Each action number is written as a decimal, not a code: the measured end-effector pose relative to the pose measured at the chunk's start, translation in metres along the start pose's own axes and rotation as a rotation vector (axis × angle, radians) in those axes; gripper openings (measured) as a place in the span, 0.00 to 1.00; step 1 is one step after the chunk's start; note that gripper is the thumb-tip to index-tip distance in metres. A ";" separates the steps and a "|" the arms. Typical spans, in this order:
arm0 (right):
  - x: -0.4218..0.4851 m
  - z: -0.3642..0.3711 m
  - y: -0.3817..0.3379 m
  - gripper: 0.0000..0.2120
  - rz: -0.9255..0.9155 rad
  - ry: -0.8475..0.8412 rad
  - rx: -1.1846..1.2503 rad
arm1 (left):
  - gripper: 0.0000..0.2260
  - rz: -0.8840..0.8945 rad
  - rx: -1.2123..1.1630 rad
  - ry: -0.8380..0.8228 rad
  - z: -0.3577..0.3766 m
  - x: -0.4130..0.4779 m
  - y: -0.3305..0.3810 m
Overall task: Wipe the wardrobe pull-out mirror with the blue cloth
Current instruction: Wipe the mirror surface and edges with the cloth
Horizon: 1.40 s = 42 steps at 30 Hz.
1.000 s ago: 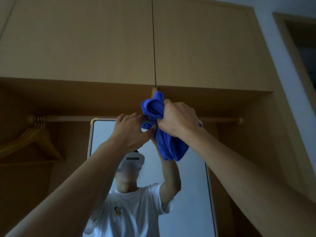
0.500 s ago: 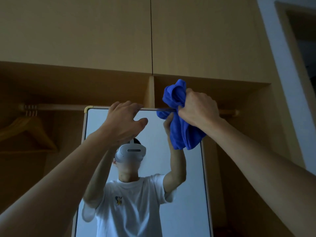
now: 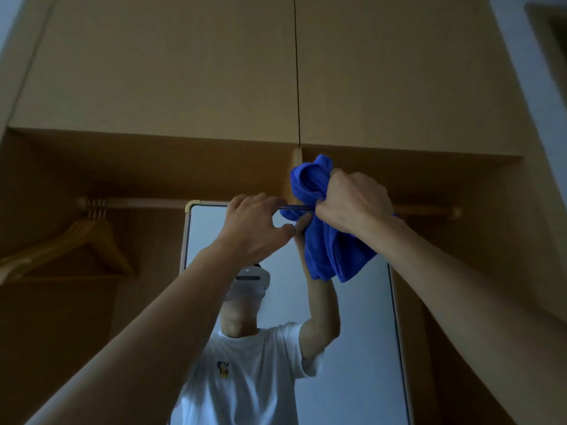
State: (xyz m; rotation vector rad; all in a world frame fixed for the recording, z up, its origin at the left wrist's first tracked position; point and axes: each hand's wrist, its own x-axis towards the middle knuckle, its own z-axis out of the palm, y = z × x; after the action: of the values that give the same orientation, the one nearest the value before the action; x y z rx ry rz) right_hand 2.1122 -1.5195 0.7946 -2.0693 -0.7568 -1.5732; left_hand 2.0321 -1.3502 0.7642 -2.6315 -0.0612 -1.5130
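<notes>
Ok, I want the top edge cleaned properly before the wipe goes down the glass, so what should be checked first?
1. Blue cloth in right hand grip: ok.
2. Cloth wrapped over mirror top edge: ok.
3. Left hand steadying top edge beside cloth: ok.
4. Glass below free of obstacles: ok.
5. Wooden hanger on rail clear of mirror: ok.
6. Top edge now clean: cannot tell.
</notes>
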 end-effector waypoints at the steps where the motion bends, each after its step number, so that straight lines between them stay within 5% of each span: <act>1: 0.001 0.001 -0.008 0.14 -0.012 -0.004 0.010 | 0.35 0.005 0.005 -0.003 0.000 0.001 0.000; 5: 0.000 0.002 -0.028 0.14 -0.070 -0.006 0.045 | 0.23 0.050 0.100 0.000 0.001 0.004 -0.005; 14: -0.008 -0.003 -0.005 0.13 -0.068 -0.009 0.062 | 0.23 -0.110 0.243 0.018 -0.025 -0.014 -0.044; 22: -0.010 -0.008 0.018 0.13 0.046 -0.033 0.019 | 0.25 -0.173 0.038 0.046 -0.029 -0.029 -0.053; 42: -0.007 -0.002 -0.103 0.11 -0.138 -0.075 0.185 | 0.22 -0.203 -0.024 0.089 -0.034 -0.042 -0.053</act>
State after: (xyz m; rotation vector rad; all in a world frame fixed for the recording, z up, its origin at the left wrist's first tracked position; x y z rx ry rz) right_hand 2.0419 -1.4442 0.7897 -1.9870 -1.0511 -1.4422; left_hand 1.9777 -1.3006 0.7488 -2.6405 -0.3132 -1.7000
